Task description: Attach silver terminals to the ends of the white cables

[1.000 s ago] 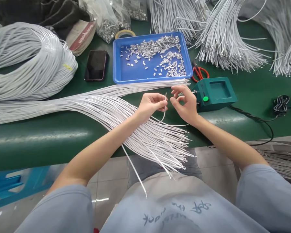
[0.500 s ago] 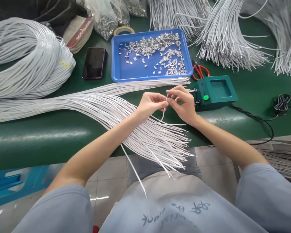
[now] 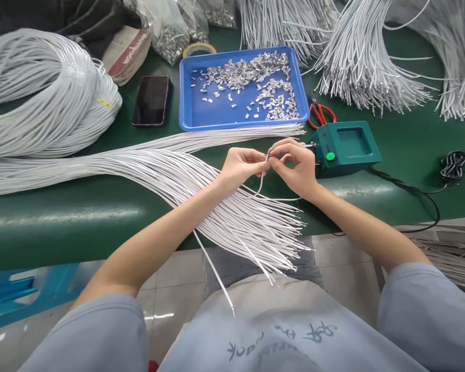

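Between thumb and forefinger, my left hand (image 3: 243,166) pinches a white wire (image 3: 262,181) close to its upper end. My right hand (image 3: 293,164) meets it there, thumb and fingertips closed at the wire's tip; a small greyish bit shows between the fingers, too small to name surely. Below the wrists, a fanned bundle of white wires (image 3: 217,206) lies over the table edge, one strand hanging apart. Just right of my right hand stands a green machine (image 3: 346,147) with a bright green button. The blue tray (image 3: 209,114) beyond my hands holds many small metal terminals (image 3: 251,72).
Red-handled pliers (image 3: 322,114) lie behind the green machine. A phone (image 3: 151,101) rests left of the tray, near a large coil of wire (image 3: 65,103). Bags of metal parts (image 3: 170,36), a tape roll (image 3: 199,49) and more wire bundles (image 3: 368,62) fill the back. A black cable (image 3: 430,194) runs right.
My right fingertips have shifted slightly at the wire's end, and a greyish bit now shows between them. My left hand keeps its pinch in nearly the same place.
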Demonstrator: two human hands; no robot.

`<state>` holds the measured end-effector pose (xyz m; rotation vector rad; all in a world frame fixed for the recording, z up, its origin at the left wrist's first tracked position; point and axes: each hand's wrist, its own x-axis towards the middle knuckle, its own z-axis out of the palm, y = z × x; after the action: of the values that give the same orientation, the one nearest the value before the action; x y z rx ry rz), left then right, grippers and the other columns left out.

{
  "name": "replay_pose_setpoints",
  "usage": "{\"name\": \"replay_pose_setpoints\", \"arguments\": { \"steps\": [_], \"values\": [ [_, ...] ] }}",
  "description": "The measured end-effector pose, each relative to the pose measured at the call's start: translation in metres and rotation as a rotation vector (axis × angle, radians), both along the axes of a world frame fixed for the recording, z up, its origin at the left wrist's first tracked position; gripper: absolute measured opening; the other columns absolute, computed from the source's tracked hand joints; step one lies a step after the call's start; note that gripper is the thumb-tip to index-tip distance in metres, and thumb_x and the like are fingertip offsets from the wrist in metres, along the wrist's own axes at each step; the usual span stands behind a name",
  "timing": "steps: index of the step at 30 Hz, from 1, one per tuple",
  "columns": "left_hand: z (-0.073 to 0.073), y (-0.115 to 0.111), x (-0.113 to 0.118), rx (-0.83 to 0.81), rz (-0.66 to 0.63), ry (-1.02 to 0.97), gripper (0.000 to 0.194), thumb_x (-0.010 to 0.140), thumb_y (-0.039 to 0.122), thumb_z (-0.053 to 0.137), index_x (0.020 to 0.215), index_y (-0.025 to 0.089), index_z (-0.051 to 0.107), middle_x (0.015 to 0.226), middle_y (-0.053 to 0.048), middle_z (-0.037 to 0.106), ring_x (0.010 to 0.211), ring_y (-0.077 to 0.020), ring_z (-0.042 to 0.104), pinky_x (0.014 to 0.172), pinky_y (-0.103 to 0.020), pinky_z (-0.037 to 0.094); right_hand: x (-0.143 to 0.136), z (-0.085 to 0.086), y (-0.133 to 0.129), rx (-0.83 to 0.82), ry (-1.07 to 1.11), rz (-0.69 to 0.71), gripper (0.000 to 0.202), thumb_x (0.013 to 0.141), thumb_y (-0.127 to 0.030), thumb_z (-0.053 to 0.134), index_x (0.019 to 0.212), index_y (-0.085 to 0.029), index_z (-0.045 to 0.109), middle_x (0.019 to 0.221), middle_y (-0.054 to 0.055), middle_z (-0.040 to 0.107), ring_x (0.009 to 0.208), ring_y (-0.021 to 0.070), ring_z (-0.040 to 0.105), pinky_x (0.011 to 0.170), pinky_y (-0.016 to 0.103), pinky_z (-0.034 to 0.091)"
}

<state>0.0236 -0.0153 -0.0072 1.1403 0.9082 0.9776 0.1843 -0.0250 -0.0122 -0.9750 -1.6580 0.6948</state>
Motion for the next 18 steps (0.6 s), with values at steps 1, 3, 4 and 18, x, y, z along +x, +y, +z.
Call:
{"name": "replay_pose_setpoints", "arguments": {
  "steps": [1, 3, 4, 18],
  "values": [
    [0.0006, -0.0004, 0.0002, 0.002, 0.005, 0.006, 0.037, 0.052, 0.039, 0.090, 0.069, 0.011, 0.073, 0.055, -0.001, 0.064, 0.051, -0.0075, 0.057, 0.052, -0.021, 0.048, -0.0001, 0.0007, -0.0001, -0.049, 0.020, 0.006, 0.003, 0.078, -0.020, 0.065, 0.075, -0.021, 0.064, 0.084, 0.002, 0.067, 0.076, 0.0131, 0.062, 0.049, 0.023, 0.043],
    [0.0019, -0.0013, 0.0006, 0.004, 0.013, 0.022, 0.036, 0.053, 0.039, 0.089, 0.069, 0.011, 0.073, 0.056, -0.002, 0.065, 0.050, -0.0074, 0.056, 0.052, -0.021, 0.047, -0.0002, 0.0009, 0.0003, -0.135, 0.066, 0.005, 0.005, 0.077, -0.023, 0.067, 0.075, -0.021, 0.063, 0.083, 0.001, 0.067, 0.076, 0.0123, 0.062, 0.050, 0.022, 0.044],
    [0.0025, -0.0017, 0.0008, 0.005, 0.014, 0.030, 0.036, 0.053, 0.039, 0.089, 0.069, 0.011, 0.073, 0.057, -0.002, 0.065, 0.050, -0.0073, 0.056, 0.051, -0.021, 0.047, -0.0002, 0.0005, 0.0007, -0.168, 0.093, 0.008, 0.007, 0.076, -0.025, 0.068, 0.076, -0.021, 0.063, 0.082, 0.001, 0.067, 0.076, 0.0119, 0.062, 0.051, 0.022, 0.045],
    [-0.0011, -0.0016, 0.0024, -0.038, -0.022, -0.014, 0.034, 0.051, 0.034, 0.090, 0.066, 0.010, 0.071, 0.055, -0.001, 0.065, 0.051, -0.0082, 0.058, 0.052, -0.022, 0.046, -0.0006, 0.0001, 0.0053, -0.440, 0.341, 0.145, 0.022, 0.070, -0.028, 0.071, 0.088, -0.023, 0.060, 0.069, -0.004, 0.059, 0.060, 0.0087, 0.055, 0.048, 0.022, 0.044]
  ]
}}
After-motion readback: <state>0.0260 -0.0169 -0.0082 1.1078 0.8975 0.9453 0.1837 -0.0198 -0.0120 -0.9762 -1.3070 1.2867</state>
